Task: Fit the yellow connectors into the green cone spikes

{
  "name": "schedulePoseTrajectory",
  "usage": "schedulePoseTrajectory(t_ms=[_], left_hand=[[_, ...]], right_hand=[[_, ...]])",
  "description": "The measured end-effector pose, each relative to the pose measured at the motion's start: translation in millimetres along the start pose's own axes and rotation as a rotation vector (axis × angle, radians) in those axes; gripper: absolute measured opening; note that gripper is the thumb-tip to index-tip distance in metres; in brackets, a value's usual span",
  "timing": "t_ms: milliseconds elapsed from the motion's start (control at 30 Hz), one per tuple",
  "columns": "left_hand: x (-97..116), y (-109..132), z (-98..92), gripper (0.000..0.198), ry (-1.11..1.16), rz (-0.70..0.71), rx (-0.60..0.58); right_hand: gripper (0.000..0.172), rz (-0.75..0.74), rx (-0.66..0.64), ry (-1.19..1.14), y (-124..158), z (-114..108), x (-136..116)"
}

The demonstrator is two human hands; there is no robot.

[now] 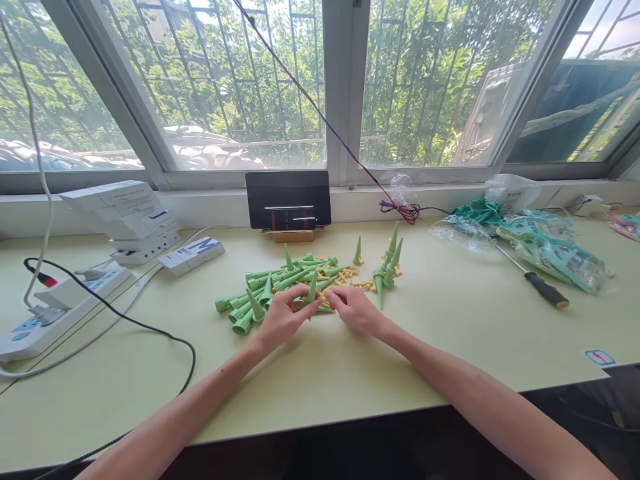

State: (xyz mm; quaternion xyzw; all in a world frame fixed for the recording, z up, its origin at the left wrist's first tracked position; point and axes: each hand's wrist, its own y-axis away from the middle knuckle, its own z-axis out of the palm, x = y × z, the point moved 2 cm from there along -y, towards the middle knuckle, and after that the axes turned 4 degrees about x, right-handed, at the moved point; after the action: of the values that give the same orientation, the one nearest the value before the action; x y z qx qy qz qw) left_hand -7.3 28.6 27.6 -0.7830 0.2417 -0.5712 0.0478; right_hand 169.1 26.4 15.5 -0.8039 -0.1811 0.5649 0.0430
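My left hand [286, 313] is closed around a green plastic watering spike [313, 288], its pointed end up. Close by on the right, my right hand [356, 308] has its fingertips pinched together near that spike's lower part; whatever they hold is too small and hidden to make out. Beyond and left of my hands lies a pile of green spikes and tubes [243, 325]. Small yellow plastic valves [345, 275] are scattered behind my fingers. To the right, several green spikes with yellow pieces on them [391, 263] stand or lean in a cluster, and one spike [357, 251] stands alone.
A black tablet [289, 190] leans at the window with a phone before it. At left are white boxes [123, 217], a power strip [75, 307] and cables. Plastic bags [555, 250] and a screwdriver [545, 288] lie at right. The table's front edge runs beneath my forearms.
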Motion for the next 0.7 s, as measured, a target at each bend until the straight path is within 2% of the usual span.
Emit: schedulePoseTrajectory(t_ms=[67,167,333,700], left_hand=[[1.1,-0.4,-0.2,0.025,0.02,-0.029,-0.001],[2.9,0.4,1.0,0.024,-0.001,-0.043,-0.03],[4.1,4.3,6.1,0.019,-0.157,0.056,-0.08],[-1.6,5.3,8.4,0.018,-0.358,0.189,-0.066]], right_hand=[[0.041,-0.086,0.13,0.083,0.1,-3.4,-2.9],[0.035,-0.139,0.211,0.077,1.7,-7.4,-7.6],[0.025,-0.185,0.185,0.035,6.7,-6.5,-14.4],[0.027,-0.223,0.139,0.077,8.5,-1.1,-13.9]])
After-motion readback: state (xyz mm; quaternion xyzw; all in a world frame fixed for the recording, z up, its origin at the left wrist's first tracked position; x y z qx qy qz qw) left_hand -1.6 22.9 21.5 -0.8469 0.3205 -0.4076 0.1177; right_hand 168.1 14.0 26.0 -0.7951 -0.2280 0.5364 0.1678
